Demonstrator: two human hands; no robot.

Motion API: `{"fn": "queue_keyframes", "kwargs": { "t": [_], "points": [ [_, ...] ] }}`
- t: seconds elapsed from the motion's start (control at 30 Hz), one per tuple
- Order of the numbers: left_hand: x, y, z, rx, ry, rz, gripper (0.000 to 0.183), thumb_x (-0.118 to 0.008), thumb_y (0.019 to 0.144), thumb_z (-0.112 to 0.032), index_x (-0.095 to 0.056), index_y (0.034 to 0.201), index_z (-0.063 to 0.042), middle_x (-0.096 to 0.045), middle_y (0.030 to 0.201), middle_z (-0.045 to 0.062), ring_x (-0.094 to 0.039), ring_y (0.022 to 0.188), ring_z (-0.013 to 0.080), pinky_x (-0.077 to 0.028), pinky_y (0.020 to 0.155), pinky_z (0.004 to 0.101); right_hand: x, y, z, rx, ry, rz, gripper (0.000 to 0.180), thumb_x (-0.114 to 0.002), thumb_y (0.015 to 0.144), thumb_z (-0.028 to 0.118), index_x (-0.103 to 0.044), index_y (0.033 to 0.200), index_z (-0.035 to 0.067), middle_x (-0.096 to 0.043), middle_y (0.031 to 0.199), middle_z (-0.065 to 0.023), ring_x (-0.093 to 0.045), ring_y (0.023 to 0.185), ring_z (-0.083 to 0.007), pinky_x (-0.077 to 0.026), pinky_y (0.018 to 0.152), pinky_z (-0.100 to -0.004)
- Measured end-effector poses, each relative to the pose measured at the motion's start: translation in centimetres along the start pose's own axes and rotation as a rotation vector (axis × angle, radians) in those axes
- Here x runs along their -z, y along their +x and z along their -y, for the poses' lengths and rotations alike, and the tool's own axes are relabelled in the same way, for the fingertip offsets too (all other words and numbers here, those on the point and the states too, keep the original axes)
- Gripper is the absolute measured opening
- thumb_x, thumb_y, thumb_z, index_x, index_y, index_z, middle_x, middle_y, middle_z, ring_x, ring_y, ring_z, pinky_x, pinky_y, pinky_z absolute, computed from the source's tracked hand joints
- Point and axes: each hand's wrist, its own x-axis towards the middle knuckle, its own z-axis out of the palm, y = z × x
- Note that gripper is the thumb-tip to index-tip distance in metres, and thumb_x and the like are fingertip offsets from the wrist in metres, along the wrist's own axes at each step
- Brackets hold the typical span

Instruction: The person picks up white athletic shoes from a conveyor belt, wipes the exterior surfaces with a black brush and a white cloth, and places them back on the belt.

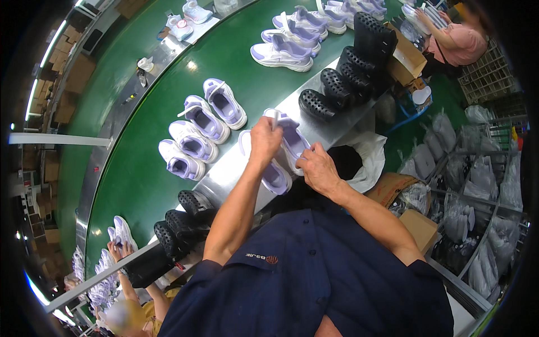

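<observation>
Between my hands, over the metal ledge, is a white and lavender sneaker [293, 139]. My left hand [266, 138] pinches its pale tongue or strap near the front opening. The fingers of my right hand [318, 168] grip the collar at its heel end. Just left of it, partly covered by my left hand and forearm, lies a second white and lavender sneaker [276, 177] on the ledge. Several matching sneakers [193, 145] stand in a row on the green belt to the left, and more sneakers [282, 54] stand farther up the belt.
Black perforated shoe lasts [318, 103] stand at the upper right of the metal ledge [227, 179], others [185, 223] at its lower left. A white bag [370, 158] hangs open beside my right hand. Co-workers are at upper right [457, 42] and lower left [158, 303]. Racks [467, 198] hold bagged items.
</observation>
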Motion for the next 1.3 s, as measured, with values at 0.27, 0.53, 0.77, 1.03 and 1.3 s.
{"fn": "queue_keyframes", "kwargs": {
  "t": [0.27,0.53,0.77,1.03,1.3],
  "points": [
    [-0.3,0.4,-0.7,0.374,-0.454,-0.084,0.026,-0.061,0.087,-0.002,-0.070,0.108,0.011,-0.070,0.088,0.010,-0.069,0.078,0.0200,-0.059,0.072,0.0325,-2.0,0.1,-2.4,0.124,-0.107,-0.096,0.010,-0.065,0.075,0.004,-0.073,0.081,0.006,-0.064,0.089,-0.0108,-0.056,0.096,-0.0359,-0.055,0.078,-0.0414],
    [-3.4,-0.9,2.0,0.232,-0.519,-0.287,0.025,-0.061,0.080,0.007,-0.066,0.104,0.002,-0.069,0.091,0.008,-0.063,0.080,0.0155,-0.052,0.074,0.0290,1.7,-1.0,-4.8,0.062,0.141,-0.266,0.026,-0.070,0.081,0.009,-0.068,0.106,0.002,-0.062,0.104,-0.0163,-0.058,0.107,-0.0411,-0.053,0.092,-0.0455],
    [-2.2,-1.0,-2.0,0.132,-0.098,-0.116,0.024,-0.078,0.083,-0.016,-0.073,0.097,0.002,-0.071,0.081,0.012,-0.065,0.074,0.0221,-0.051,0.072,0.0367,11.5,5.8,-18.6,-0.430,-0.436,-0.411,0.056,-0.068,0.093,0.048,-0.060,0.121,0.001,-0.061,0.107,-0.0209,-0.059,0.104,-0.0401,-0.052,0.085,-0.0496],
    [-2.4,1.0,1.1,0.165,-0.298,-0.038,0.028,-0.075,0.088,-0.025,-0.076,0.092,0.002,-0.071,0.075,0.012,-0.065,0.069,0.0200,-0.050,0.067,0.0376,14.6,8.2,-19.4,-0.423,-0.752,-0.063,0.048,-0.066,0.093,0.052,-0.071,0.099,0.005,-0.069,0.097,-0.0141,-0.070,0.091,-0.0332,-0.059,0.076,-0.0447],
    [-2.6,2.1,0.1,0.080,-0.193,0.061,0.028,-0.075,0.092,-0.024,-0.075,0.096,0.003,-0.069,0.077,0.006,-0.060,0.070,0.0148,-0.048,0.066,0.0316,11.3,2.8,-5.9,-0.166,0.193,0.307,0.046,-0.059,0.098,0.047,-0.069,0.094,0.002,-0.067,0.092,-0.0217,-0.066,0.093,-0.0407,-0.050,0.080,-0.0499]
  ]
}}
